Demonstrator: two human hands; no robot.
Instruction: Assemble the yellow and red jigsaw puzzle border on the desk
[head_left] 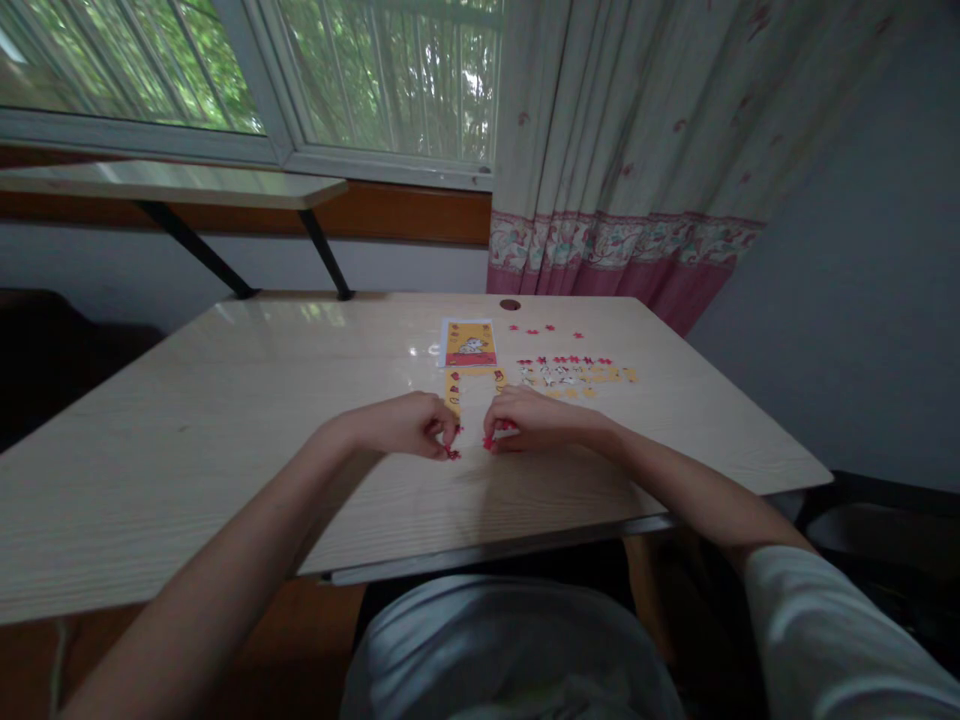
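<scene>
Both my hands rest on a pale wooden table (225, 430), close together near its middle. My left hand (409, 425) is curled in a pinch on a small red jigsaw piece (452, 453) against the tabletop. My right hand (529, 420) is curled too, its fingertips on another small red piece (489, 441). Just beyond the hands lies a partly built jigsaw frame (474, 378) with yellow and red edges. Behind it lies a picture card (470, 343) in orange and red.
Several loose jigsaw pieces (574, 372) are laid out in rows to the right of the card, and a few red ones (544, 329) lie further back. A cable hole (510, 304) sits at the table's far edge. A window, shelf and curtain (615, 150) stand behind.
</scene>
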